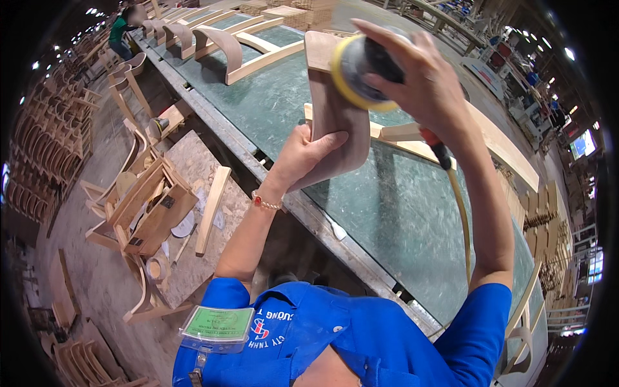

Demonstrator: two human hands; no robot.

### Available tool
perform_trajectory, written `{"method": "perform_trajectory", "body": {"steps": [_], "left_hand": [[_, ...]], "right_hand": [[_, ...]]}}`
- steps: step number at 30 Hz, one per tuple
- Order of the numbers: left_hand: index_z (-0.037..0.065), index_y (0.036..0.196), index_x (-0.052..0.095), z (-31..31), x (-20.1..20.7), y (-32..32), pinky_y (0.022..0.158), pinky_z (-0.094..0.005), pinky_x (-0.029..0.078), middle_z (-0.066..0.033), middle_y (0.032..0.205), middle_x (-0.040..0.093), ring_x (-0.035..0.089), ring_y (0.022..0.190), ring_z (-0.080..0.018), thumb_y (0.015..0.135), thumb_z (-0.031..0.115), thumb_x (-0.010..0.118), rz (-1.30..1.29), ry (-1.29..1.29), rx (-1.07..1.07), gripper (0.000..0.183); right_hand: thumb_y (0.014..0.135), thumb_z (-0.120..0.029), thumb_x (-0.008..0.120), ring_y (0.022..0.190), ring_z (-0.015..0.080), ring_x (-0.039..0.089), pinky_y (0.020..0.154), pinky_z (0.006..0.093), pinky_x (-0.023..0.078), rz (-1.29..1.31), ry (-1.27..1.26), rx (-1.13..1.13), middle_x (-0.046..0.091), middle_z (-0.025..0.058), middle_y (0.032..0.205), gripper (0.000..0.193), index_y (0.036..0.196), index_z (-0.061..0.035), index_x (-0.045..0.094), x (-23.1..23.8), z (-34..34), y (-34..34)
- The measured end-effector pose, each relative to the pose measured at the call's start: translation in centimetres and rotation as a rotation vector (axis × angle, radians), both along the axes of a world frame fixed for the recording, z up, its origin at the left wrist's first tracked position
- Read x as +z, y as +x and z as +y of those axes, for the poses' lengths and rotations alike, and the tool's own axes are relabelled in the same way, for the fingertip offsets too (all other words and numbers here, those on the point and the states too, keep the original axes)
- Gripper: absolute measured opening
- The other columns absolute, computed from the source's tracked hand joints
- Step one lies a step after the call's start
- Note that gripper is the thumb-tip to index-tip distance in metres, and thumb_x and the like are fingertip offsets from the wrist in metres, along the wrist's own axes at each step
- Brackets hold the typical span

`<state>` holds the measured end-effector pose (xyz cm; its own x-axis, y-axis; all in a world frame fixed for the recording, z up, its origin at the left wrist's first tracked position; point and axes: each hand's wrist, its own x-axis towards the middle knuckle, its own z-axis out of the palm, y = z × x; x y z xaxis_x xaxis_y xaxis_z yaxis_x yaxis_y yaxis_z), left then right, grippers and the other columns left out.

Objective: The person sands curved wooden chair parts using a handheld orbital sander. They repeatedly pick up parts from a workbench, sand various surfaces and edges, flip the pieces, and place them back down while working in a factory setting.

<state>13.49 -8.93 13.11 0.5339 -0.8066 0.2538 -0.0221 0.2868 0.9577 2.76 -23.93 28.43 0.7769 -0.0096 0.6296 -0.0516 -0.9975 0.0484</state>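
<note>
Both your hands are full: right of the box (169,219), your left hand (309,153) clasps the panel (342,122) over the green table (367,209); at the panel's upper part, the sander (353,71) sits gripped in your right hand (431,84)

I see a wooden toolbox (155,226) at nine o'clock, a person (118,29) at ten, and stacked wood (548,222) at three.

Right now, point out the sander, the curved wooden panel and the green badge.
Sander (380,62), head view: its black housing.
Curved wooden panel (347,120), head view: its dark broad face.
Green badge (217,324), head view: middle of its card.
</note>
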Motion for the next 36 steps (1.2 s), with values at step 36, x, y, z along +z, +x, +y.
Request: {"method": "perform_trajectory", "body": {"steps": [36], "left_hand": [[0.001, 0.098, 0.065, 1.3, -1.4, -3.0, 0.053, -0.0226, 0.041, 0.0004, 0.07, 0.06, 0.05, 0.062, -0.0025, 0.084, 0.019, 0.069, -0.095, 0.054, -0.145, 0.023]], "right_hand": [[0.071, -0.011, 0.077, 0.089, 0.0321, 0.06, 0.079, 0.0402, 0.051, 0.116, 0.296, -0.4, 0.051, 0.0139, 0.098, 0.071, 0.134, -0.0305, 0.05, -2.5, 11.4, -4.7]]}}
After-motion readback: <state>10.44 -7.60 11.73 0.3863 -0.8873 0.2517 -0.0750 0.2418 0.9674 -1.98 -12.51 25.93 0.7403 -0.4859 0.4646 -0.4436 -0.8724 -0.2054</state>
